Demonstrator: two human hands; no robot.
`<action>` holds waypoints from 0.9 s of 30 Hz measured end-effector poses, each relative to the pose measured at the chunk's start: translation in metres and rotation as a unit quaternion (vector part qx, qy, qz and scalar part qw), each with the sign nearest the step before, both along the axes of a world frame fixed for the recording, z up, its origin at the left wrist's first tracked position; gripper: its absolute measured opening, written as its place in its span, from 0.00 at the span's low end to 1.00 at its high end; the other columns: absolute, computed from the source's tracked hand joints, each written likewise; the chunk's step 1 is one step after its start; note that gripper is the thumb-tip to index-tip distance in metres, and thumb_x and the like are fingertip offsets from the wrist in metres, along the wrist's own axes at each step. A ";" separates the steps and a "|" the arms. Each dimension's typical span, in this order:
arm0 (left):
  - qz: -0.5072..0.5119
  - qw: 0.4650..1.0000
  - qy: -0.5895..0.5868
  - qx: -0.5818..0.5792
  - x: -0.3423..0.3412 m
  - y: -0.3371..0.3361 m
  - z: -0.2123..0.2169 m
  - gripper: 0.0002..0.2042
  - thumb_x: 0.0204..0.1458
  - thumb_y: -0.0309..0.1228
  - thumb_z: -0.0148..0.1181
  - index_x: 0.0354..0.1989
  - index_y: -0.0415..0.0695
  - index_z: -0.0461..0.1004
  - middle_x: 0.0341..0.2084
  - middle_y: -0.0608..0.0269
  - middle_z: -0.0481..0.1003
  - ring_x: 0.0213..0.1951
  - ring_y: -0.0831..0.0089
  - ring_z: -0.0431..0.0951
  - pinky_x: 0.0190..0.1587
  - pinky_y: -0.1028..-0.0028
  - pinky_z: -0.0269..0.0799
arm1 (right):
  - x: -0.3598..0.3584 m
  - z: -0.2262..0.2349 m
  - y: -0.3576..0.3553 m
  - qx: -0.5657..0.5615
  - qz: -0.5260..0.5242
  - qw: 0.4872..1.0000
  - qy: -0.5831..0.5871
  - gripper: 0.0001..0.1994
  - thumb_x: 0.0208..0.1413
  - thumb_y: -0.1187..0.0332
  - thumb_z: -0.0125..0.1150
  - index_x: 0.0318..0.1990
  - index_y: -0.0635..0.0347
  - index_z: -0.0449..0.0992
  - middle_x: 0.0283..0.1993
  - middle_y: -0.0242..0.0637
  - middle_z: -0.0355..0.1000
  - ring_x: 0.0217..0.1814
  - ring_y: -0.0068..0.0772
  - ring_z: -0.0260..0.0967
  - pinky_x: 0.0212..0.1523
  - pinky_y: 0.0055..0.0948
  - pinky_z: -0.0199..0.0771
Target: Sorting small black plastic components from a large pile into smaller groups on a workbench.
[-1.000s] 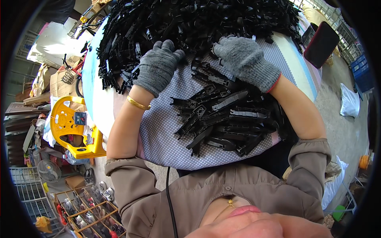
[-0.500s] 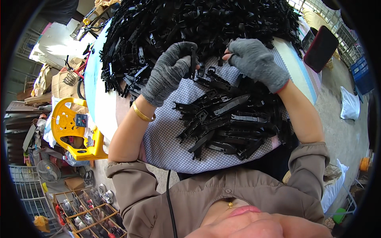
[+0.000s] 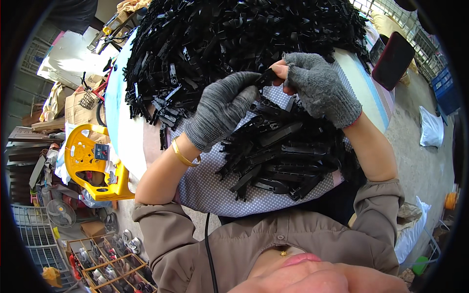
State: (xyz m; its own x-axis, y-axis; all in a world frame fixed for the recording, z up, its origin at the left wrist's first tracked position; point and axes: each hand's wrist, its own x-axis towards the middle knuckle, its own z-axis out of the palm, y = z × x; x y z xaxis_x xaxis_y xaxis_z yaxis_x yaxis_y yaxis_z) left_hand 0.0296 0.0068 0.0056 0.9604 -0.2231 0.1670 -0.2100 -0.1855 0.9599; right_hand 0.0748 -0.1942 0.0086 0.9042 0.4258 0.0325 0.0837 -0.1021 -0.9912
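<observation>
Both my hands wear grey knitted gloves with bare fingertips. A small black plastic part is pinched in my left hand, and the fingertips of my right hand close on its other end. They meet over the gap between two heaps. Beyond them lies a large heap of black plastic parts. Nearer to me, below my hands, sits a smaller pile of long, narrow black parts. My fingers partly cover the held part, so its exact shape is hidden.
The round table's dotted cloth shows around the near pile. A dark phone-like device stands at the right edge. Left of the table is a yellow plastic chair. A shoe rack and a fan stand lower left.
My left hand has moved right and slightly nearer, bringing the black part to my right hand. The right hand has shifted slightly; its fingertips now grip the part too.
</observation>
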 end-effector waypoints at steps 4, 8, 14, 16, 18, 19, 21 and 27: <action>-0.039 0.998 0.050 0.013 -0.003 0.000 0.007 0.14 0.56 0.28 0.52 0.48 0.35 0.70 0.27 0.67 0.73 0.29 0.83 0.72 0.34 0.81 0.71 | 0.005 0.002 -0.006 -0.019 0.017 1.000 0.005 0.15 0.55 0.57 0.57 0.36 0.61 0.77 0.25 0.30 0.72 0.24 0.15 0.65 0.27 0.16 0.66; -0.027 0.995 0.095 0.011 0.001 0.005 0.007 0.14 0.56 0.29 0.53 0.48 0.36 0.70 0.25 0.69 0.73 0.29 0.84 0.71 0.33 0.82 0.70 | 0.003 0.000 -0.005 0.016 0.007 1.000 0.020 0.15 0.55 0.57 0.57 0.35 0.61 0.77 0.26 0.31 0.72 0.24 0.16 0.64 0.28 0.16 0.66; -0.030 0.997 0.054 0.036 0.003 0.006 0.003 0.12 0.56 0.31 0.54 0.45 0.38 0.72 0.24 0.71 0.72 0.26 0.86 0.68 0.29 0.84 0.67 | 0.001 0.003 -0.005 -0.012 0.022 1.000 0.019 0.14 0.55 0.57 0.57 0.34 0.61 0.78 0.26 0.30 0.73 0.25 0.15 0.65 0.28 0.16 0.66; -0.028 0.998 0.027 0.049 0.004 0.007 0.004 0.12 0.56 0.31 0.54 0.45 0.38 0.73 0.23 0.72 0.72 0.25 0.86 0.67 0.28 0.84 0.66 | 0.000 0.004 -0.005 -0.044 0.015 0.999 0.019 0.15 0.54 0.56 0.58 0.33 0.61 0.78 0.25 0.29 0.73 0.25 0.15 0.66 0.28 0.17 0.67; -0.051 0.995 0.060 0.067 0.005 0.010 0.009 0.12 0.55 0.31 0.54 0.45 0.39 0.73 0.24 0.71 0.72 0.25 0.86 0.67 0.28 0.84 0.66 | 0.000 0.000 -0.005 -0.009 0.022 1.000 0.018 0.15 0.54 0.56 0.58 0.32 0.61 0.78 0.25 0.30 0.73 0.25 0.16 0.67 0.29 0.17 0.67; -0.050 0.995 0.061 0.067 0.005 0.010 0.008 0.12 0.55 0.31 0.54 0.45 0.39 0.73 0.24 0.71 0.72 0.25 0.86 0.67 0.28 0.84 0.66 | -0.001 -0.002 -0.004 0.026 0.031 0.999 0.018 0.16 0.53 0.55 0.58 0.31 0.61 0.78 0.25 0.30 0.73 0.26 0.17 0.67 0.29 0.18 0.68; -0.025 0.994 0.048 0.092 0.005 0.008 0.006 0.12 0.55 0.31 0.54 0.44 0.39 0.73 0.25 0.70 0.73 0.26 0.85 0.68 0.30 0.83 0.66 | -0.004 0.004 -0.003 -0.026 0.030 0.999 -0.029 0.16 0.52 0.55 0.59 0.32 0.61 0.78 0.25 0.30 0.73 0.26 0.18 0.68 0.29 0.18 0.69; -0.090 0.992 0.038 0.080 -0.002 -0.002 0.011 0.13 0.55 0.32 0.54 0.45 0.38 0.73 0.26 0.64 0.74 0.29 0.77 0.71 0.34 0.78 0.69 | 0.018 -0.023 -0.010 -0.014 0.058 0.961 -0.270 0.18 0.54 0.53 0.57 0.37 0.62 0.77 0.29 0.35 0.73 0.31 0.25 0.71 0.34 0.23 0.72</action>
